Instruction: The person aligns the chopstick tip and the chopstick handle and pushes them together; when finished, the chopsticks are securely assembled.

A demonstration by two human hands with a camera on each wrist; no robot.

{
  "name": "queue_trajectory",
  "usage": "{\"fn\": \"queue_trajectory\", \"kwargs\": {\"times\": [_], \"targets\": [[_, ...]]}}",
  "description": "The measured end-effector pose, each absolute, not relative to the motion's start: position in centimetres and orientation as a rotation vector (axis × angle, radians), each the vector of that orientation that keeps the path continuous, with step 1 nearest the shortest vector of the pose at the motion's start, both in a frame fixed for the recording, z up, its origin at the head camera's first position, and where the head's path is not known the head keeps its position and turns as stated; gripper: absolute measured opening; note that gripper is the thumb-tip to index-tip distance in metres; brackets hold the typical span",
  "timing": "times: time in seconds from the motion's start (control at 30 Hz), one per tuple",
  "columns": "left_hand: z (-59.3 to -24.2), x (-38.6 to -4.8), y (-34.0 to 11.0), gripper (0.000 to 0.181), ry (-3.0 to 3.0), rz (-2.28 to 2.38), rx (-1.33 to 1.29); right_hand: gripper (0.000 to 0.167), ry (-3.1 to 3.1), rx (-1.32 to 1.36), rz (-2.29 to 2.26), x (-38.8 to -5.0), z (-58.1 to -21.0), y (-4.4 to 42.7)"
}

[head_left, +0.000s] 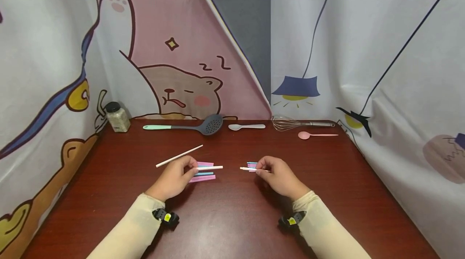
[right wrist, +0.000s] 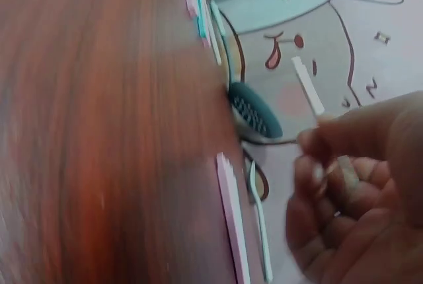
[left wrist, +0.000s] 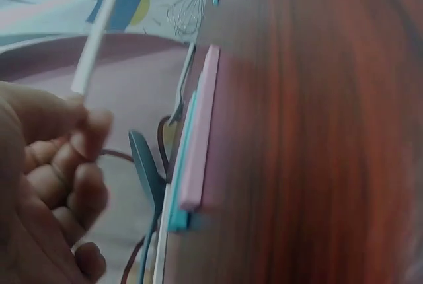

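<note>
My left hand [head_left: 173, 179] pinches a slim white stick [head_left: 215, 167] between thumb and fingertips, its free end pointing right. Opposite it, my right hand [head_left: 280, 176] pinches another white stick [right wrist: 308, 86], which has a narrower, stepped tip and points left. The two ends face each other with a gap between them. On the table under the left hand lie several pink sticks [left wrist: 201, 139] and blue sticks [left wrist: 180, 195]. More pink and blue sticks [head_left: 251, 163] lie beside the right fingers, partly hidden by the hand. One longer white stick [head_left: 178, 156] lies slanted behind the left hand.
Along the back edge of the brown table [head_left: 232, 218] lie a slotted skimmer [head_left: 210, 125], a pale spoon [head_left: 247, 126], a whisk [head_left: 301, 124] and a pink spoon [head_left: 317, 134]. A black-lidded jar [head_left: 118, 118] stands at the back left. Printed curtains hang behind.
</note>
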State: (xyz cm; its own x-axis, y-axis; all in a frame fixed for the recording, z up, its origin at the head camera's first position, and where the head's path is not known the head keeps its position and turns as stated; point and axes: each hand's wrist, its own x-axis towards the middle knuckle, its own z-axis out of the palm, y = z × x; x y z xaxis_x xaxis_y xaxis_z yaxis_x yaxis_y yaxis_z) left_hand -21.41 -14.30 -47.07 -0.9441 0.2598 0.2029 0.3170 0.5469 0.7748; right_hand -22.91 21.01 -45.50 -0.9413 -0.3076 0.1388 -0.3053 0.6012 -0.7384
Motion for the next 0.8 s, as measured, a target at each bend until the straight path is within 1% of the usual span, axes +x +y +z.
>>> {"fn": "queue_trajectory", "kwargs": {"times": [0.1,0.4,0.53,0.8], "targets": [[-46.8,-21.1,-13.7,0.003,-2.622,-1.454,-0.559,0.006,2.758,-0.617,-1.434,-22.5,-45.2,20.3],[-46.1,-20.2,-12.4,0.007,-2.49,-1.474,-0.609,0.008,2.689,-0.727,-1.649,-20.8,-44.2,18.6],[-46.1,-20.1,-12.1,0.007,-2.451,-1.499,-0.625,0.008,2.705,-0.739,-1.657,-20.4,-44.1,18.3],[-46.2,-19.9,-12.0,0.013,-2.423,-1.529,-0.593,0.009,2.719,-0.713,-1.686,-20.3,-43.8,18.3]]}}
